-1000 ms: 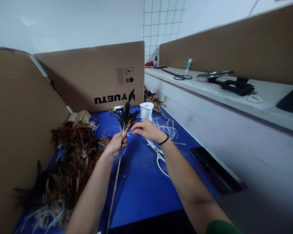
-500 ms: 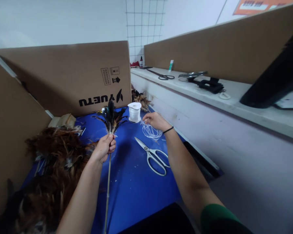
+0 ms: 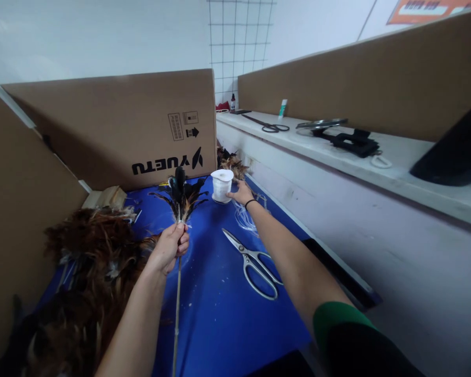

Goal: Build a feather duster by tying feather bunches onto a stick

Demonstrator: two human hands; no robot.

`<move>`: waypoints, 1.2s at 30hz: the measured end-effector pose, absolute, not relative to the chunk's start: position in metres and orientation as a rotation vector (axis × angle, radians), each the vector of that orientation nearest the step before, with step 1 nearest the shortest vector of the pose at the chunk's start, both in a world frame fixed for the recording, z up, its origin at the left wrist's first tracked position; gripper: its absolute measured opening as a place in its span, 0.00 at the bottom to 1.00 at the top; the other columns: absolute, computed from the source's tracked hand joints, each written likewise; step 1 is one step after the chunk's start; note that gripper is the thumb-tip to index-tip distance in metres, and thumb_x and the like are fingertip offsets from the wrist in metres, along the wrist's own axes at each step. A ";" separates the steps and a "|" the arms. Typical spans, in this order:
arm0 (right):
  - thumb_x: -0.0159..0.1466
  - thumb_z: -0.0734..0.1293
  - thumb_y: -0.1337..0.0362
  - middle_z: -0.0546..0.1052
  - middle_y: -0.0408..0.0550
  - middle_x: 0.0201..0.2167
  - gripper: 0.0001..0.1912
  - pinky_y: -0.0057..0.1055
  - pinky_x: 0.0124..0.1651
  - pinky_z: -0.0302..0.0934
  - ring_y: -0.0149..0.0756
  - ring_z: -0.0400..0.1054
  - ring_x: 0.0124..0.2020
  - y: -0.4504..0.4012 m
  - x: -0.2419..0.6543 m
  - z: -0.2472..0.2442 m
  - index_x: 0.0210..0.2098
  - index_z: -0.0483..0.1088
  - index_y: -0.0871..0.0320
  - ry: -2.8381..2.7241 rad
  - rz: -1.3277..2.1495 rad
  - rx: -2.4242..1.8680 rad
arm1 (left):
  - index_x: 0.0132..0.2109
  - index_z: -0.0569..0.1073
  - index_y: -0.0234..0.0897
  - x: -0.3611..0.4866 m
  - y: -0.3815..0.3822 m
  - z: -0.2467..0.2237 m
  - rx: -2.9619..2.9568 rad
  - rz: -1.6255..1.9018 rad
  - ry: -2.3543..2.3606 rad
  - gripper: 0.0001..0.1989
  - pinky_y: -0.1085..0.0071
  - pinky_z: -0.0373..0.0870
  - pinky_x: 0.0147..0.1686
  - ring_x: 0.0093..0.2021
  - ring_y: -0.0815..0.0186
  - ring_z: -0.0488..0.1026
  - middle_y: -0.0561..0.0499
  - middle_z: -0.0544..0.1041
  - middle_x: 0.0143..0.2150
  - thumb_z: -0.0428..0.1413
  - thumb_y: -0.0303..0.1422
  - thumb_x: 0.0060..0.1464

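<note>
My left hand [image 3: 171, 246] is closed round a thin stick [image 3: 177, 314], just below a tuft of dark feathers [image 3: 181, 196] at its top. The feathers fan upward, black with brown edges. My right hand [image 3: 241, 193] reaches to the right side of a white spool [image 3: 222, 185], its thumb at the spool and its fingers apart. Whether it touches the spool is hard to tell. Loose clear strand coils [image 3: 245, 217] lie beneath my right wrist. Silver scissors [image 3: 251, 262] rest on the blue table, left of my right forearm, with their blades pointing away.
Brown feather bundles [image 3: 94, 277] pile up on the left. Cardboard panels [image 3: 113, 125] stand behind and at the left. More feathers [image 3: 233, 163] lie behind the spool. A white ledge [image 3: 317, 141] on the right carries black scissors [image 3: 275, 127], a glue stick [image 3: 282, 108] and a black clamp-like holder [image 3: 357, 142].
My right hand has moved from above the clear coils forward to the spool's side, its fingers spreading. The left hand keeps its grip on the stick. The view has shifted slightly.
</note>
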State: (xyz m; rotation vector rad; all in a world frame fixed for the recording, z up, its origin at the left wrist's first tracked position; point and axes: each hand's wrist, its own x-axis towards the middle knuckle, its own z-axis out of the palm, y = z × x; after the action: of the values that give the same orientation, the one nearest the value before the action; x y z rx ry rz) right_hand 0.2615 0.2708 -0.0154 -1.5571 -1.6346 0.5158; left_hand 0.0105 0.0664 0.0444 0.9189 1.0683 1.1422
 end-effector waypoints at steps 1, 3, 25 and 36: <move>0.45 0.73 0.57 0.64 0.65 0.56 0.46 0.49 0.55 0.55 0.51 0.61 0.55 0.276 0.258 -0.020 0.59 0.51 0.63 -1.610 0.538 -1.562 | 0.33 0.63 0.34 0.010 0.067 0.044 0.920 1.145 1.064 0.13 0.83 0.42 0.12 0.13 0.80 0.50 0.61 0.57 0.18 0.54 0.41 0.53; 0.43 0.74 0.57 0.64 0.63 0.56 0.51 0.45 0.56 0.56 0.48 0.62 0.55 0.284 0.251 -0.028 0.60 0.48 0.62 -1.565 0.579 -1.557 | 0.33 0.63 0.34 0.009 0.068 0.042 0.920 1.146 1.055 0.14 0.83 0.42 0.12 0.13 0.80 0.50 0.61 0.57 0.18 0.54 0.41 0.52; 0.38 0.76 0.64 0.74 0.53 0.45 0.36 0.41 0.50 0.62 0.41 0.69 0.45 0.235 0.216 0.009 0.46 0.65 0.60 -1.476 1.109 -0.949 | 0.32 0.64 0.34 0.002 0.074 0.044 0.820 1.253 1.022 0.12 0.83 0.42 0.11 0.12 0.79 0.53 0.60 0.59 0.17 0.55 0.39 0.52; 0.40 0.77 0.64 0.76 0.48 0.42 0.31 0.43 0.52 0.61 0.42 0.69 0.45 0.166 0.201 0.049 0.44 0.70 0.58 -1.545 1.251 -0.637 | 0.31 0.63 0.32 0.008 0.080 0.036 0.636 1.260 1.019 0.08 0.82 0.55 0.12 0.15 0.77 0.63 0.46 0.74 0.27 0.46 0.29 0.60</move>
State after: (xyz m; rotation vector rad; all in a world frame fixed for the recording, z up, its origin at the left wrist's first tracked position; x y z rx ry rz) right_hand 0.2011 0.1663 0.0492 -0.6368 -1.5446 1.2507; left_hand 0.0081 0.0804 0.0362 0.6360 1.0191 1.2603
